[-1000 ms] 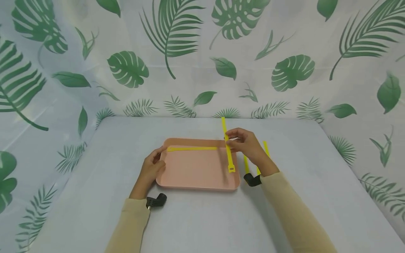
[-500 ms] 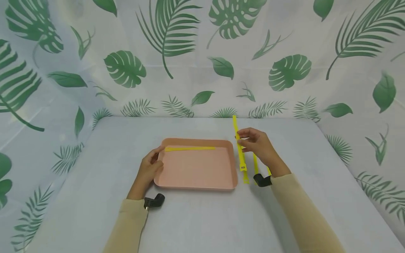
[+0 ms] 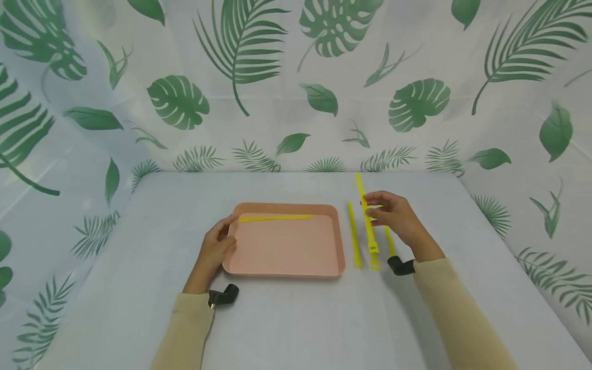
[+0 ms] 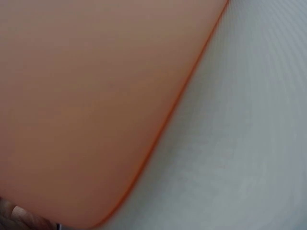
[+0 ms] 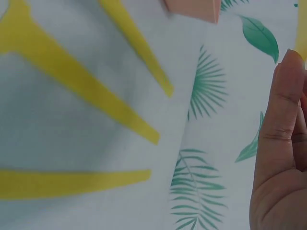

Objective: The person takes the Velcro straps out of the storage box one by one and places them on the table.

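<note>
My right hand (image 3: 395,213) pinches a yellow cable strap (image 3: 367,221) between thumb and fingers, holding it above the table to the right of the tray. A small slotted head shows at its near end. In the right wrist view, only a bit of the held strap (image 5: 302,28) shows past my thumb (image 5: 283,105). My left hand (image 3: 215,249) grips the left side of a pink tray (image 3: 287,252), thumb over the rim. Another yellow strap (image 3: 275,218) lies lengthwise along the tray's far side. The left wrist view shows mostly the tray (image 4: 96,96).
Three more yellow straps lie on the table right of the tray: one near its edge (image 3: 353,239), one partly behind the held strap (image 3: 374,263), one near my right wrist (image 3: 390,241). A leaf-patterned cloth (image 3: 277,103) backs the white table (image 3: 296,329).
My right hand has moved right with its strap, from over the tray's right end to above the loose straps. The left hand keeps its grip on the tray.
</note>
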`<action>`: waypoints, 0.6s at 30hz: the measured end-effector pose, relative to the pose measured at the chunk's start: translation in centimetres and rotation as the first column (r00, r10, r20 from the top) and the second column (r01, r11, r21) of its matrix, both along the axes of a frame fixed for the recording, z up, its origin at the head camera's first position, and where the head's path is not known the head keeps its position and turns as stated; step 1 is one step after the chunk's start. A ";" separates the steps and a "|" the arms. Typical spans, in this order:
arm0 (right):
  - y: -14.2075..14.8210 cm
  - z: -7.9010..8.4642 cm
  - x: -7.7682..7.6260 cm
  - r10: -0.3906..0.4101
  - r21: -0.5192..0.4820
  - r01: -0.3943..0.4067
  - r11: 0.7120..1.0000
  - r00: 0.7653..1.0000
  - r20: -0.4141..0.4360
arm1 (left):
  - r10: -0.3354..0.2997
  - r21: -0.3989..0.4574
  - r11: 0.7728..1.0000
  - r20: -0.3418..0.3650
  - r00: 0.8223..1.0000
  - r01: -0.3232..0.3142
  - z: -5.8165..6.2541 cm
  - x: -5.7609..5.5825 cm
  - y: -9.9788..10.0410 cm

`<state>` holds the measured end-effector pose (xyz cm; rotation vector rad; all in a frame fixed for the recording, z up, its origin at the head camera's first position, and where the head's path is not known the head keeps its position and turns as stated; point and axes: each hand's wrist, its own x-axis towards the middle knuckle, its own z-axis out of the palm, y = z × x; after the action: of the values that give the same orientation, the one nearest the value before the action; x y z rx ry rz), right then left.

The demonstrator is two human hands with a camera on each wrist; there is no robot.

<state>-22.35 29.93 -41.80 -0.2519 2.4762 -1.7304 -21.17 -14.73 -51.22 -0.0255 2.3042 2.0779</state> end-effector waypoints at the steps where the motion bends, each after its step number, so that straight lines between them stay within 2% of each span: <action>1: 0.3 -0.1 0.0 -0.003 0.004 0.003 1.000 1.000 -0.001 | -0.003 0.003 1.000 -0.001 1.000 0.003 0.0 0.0 0.0; 18: 4.7 -1.0 0.5 -0.084 0.103 0.079 0.992 0.995 0.047 | -0.013 0.007 1.000 0.033 0.999 0.013 0.3 0.0 -0.1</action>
<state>-21.84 34.60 -42.76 -0.0971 2.5607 -1.6124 -21.17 -14.86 -50.96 -0.0437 2.2727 2.0630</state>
